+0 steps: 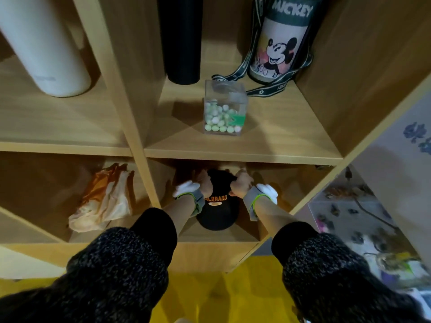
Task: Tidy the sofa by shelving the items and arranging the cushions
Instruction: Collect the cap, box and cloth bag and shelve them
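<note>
Seen from above, looking down into a pale wooden shelf unit (242, 152) split into cubbies. Far left, upper cubby: a white flask (44, 47). Below it, in the lower left cubby, a crumpled orange and cream cloth (102, 199). In the upper middle cubby, a black cylinder (180, 38) at the back, a clear box of pale green sweets (224, 108) nearer the front edge, and a Mickey bottle (279, 43) with a strap toward the back right corner. In the lower middle cubby, a black cap (218, 206) lettered COLORADO, lying on the cubby floor near its front edge, held from both sides. Left hand (205, 185) curled on the cap's left side, fingers gripping the crown fabric. Right hand (242, 183) likewise bunched on the right side, fingers pinching the cloth. Grey bands with white markers on both wrists, dark knitted sleeves below. Probably light and soft in the crown, likely to crumple under a squeeze; the stiffer brim or the crown's lower edge seemingly the better hold for keeping shape. Far right, a pale printed fabric (396, 173) beside the unit.
</note>
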### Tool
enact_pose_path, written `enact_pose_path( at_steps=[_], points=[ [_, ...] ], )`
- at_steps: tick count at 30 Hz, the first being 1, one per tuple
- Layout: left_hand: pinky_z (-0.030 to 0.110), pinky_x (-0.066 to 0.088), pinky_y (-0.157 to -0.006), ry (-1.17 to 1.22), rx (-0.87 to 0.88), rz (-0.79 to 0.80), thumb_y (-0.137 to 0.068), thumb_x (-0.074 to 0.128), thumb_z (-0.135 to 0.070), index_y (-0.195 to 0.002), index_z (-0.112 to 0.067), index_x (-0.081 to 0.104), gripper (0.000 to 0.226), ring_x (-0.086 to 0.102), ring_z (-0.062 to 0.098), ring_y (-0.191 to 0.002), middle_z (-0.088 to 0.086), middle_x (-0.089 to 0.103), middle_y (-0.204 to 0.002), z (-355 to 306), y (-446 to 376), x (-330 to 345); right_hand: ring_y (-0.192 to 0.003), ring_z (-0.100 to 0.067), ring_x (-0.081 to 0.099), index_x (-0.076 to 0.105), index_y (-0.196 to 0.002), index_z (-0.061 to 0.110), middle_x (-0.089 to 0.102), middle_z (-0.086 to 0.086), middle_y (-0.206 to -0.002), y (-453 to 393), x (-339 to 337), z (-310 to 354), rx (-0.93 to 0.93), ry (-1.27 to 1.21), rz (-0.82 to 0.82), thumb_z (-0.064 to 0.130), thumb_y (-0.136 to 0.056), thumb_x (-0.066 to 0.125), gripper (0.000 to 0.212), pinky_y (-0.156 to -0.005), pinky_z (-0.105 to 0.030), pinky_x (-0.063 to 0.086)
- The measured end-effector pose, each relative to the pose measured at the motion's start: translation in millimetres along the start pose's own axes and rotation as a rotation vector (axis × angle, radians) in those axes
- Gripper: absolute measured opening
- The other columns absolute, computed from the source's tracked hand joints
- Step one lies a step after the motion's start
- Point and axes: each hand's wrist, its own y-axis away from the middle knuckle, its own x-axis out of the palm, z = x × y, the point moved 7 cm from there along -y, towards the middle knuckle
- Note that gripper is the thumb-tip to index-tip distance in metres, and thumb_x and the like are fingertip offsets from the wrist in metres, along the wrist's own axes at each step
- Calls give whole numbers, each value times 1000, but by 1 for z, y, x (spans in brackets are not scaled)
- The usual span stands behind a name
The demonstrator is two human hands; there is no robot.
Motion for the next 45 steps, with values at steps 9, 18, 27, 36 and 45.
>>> enact_pose_path(
  at_steps=[9,18,27,36,45],
  points=[
    [35,18,-80,36,-8,20,-87,58,-21,-141,-7,34,60,38,35,-132,15,31,-148,-2,-30,39,-123,-37,50,46,-133,-4,50,-25,-133,-21,26,-5,-68,190,-45,11,-91,53,45,-99,-42,41],
    [33,22,-81,-91,132,216,-91,50,-27,-131,-17,48,41,43,32,-130,13,42,-142,-8,-17,44,-123,-29,53,59,-125,7,58,-15,-131,-4,24,7,-138,278,-89,2,-89,49,37,-102,-31,42],
    [27,28,-82,-130,324,361,-95,49,-18,-91,-25,37,14,32,15,-94,0,36,-103,-22,71,24,-120,-34,55,57,-124,0,58,-20,-129,94,12,9,-356,566,114,16,-92,56,35,-97,-38,44],
    [29,31,-80,-128,258,400,-95,49,-15,-65,-32,30,39,37,18,-90,-4,40,-76,-19,206,72,-119,-34,52,55,-125,1,55,-19,-129,207,6,-77,-422,691,218,13,-93,54,34,-96,-37,42],
    [25,36,-81,-189,87,373,-98,46,-13,-130,-6,53,34,53,25,-116,13,52,-136,9,395,142,-114,-32,56,57,-121,10,56,-12,-125,333,33,-208,-556,1011,375,24,-94,46,33,-91,-38,48]
  ],
)
